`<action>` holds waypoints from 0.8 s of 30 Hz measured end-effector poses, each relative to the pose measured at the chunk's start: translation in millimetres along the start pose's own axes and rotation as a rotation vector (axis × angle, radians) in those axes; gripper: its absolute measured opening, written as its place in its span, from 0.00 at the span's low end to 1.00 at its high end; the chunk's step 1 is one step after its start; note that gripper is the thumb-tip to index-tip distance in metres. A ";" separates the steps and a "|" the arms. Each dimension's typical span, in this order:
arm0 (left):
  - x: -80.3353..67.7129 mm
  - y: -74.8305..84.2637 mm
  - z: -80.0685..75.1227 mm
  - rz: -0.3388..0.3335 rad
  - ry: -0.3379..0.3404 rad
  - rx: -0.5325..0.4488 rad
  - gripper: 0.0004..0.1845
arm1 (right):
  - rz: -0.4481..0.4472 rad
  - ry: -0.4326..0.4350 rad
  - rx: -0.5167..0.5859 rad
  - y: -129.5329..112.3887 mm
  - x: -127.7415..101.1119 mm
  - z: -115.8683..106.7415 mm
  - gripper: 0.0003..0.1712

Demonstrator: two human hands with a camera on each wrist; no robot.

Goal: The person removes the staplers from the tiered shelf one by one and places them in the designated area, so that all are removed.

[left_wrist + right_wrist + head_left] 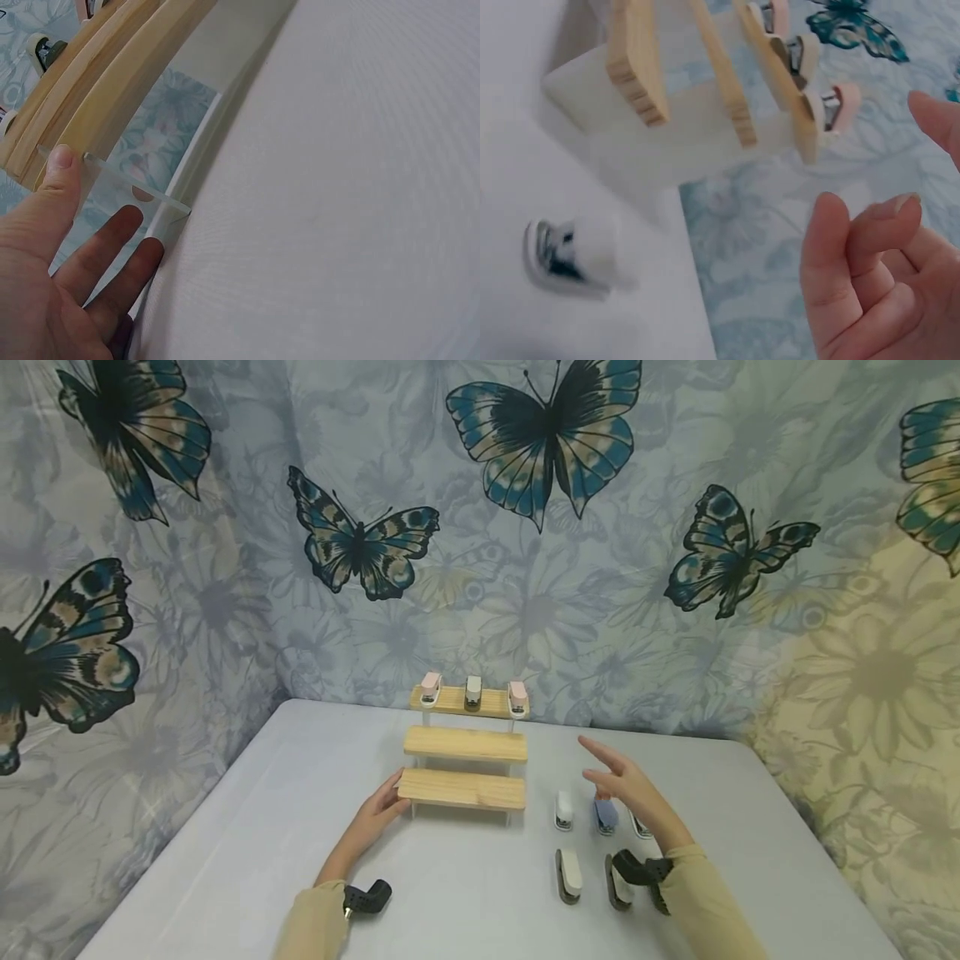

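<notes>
At the wooden rack (463,787), left hand (380,814) rests flat-fingered against it; right hand (626,785) hovers loose, gripping nothing.

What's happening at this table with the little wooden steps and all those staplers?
A person sits at a white table with a three-step wooden rack. The left hand rests with straight fingers against the rack's lowest step. The right hand hovers empty, fingers loose, above a group of small staplers lying on the table to the right of the rack. Three staplers stand on the top step; the two lower steps hold nothing.
</notes>
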State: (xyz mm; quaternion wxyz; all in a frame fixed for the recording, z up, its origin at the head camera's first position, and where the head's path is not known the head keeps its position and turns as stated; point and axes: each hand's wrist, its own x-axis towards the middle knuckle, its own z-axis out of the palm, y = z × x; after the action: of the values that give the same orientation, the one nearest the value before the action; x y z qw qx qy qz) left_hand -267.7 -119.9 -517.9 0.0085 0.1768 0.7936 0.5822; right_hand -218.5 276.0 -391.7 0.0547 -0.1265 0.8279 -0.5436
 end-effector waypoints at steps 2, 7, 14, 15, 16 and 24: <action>-0.3 -0.4 -1.0 0.004 -0.005 -0.003 0.31 | 0.000 0.013 0.026 -9.0 17.5 6.7 0.30; 0.7 0.6 -1.8 0.019 -0.013 0.006 0.31 | -0.030 -0.006 0.213 -27.8 54.8 21.1 0.32; 3.8 2.4 1.9 -0.004 0.012 -0.006 0.31 | -0.069 0.007 0.239 -12.1 107.8 36.0 0.37; 3.8 2.8 2.0 -0.005 0.019 0.001 0.31 | -0.096 0.039 0.260 9.3 124.8 36.9 0.37; 2.9 6.7 2.0 -0.010 0.025 0.004 0.31 | -0.116 0.083 0.284 30.8 141.2 38.0 0.36; 1.1 2.7 -0.3 -0.008 0.024 0.012 0.31 | -0.232 0.239 0.324 105.2 191.5 50.3 0.35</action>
State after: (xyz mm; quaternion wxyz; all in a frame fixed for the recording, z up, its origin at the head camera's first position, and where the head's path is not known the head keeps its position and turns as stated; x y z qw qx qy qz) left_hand -268.0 -119.1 -515.1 0.0000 0.1667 0.7978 0.5795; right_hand -407.0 219.6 -499.2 -0.0871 -0.1450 0.7103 -0.6833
